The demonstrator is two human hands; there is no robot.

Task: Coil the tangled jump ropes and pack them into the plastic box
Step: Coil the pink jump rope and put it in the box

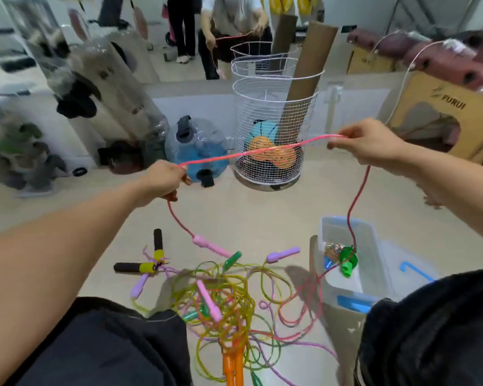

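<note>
A pink jump rope (262, 151) is stretched taut between my two raised hands. My left hand (165, 181) pinches one end of the span, and below it the rope drops to a pink handle (211, 246) hanging just above the floor. My right hand (370, 142) pinches the other end, and from there the rope falls down toward the clear plastic box (374, 246) at the right. A green handle (347, 260) and a small coil lie in the box. The tangled pile of ropes (229, 302) lies on the floor between my knees.
A white wire basket (273, 121) with a cardboard tube stands ahead. A blue water jug (197, 146) is left of it. Black-and-yellow handles (148, 260) lie at the pile's left. Cardboard boxes (441, 112) stand at the right. A mirror behind shows a person's reflection.
</note>
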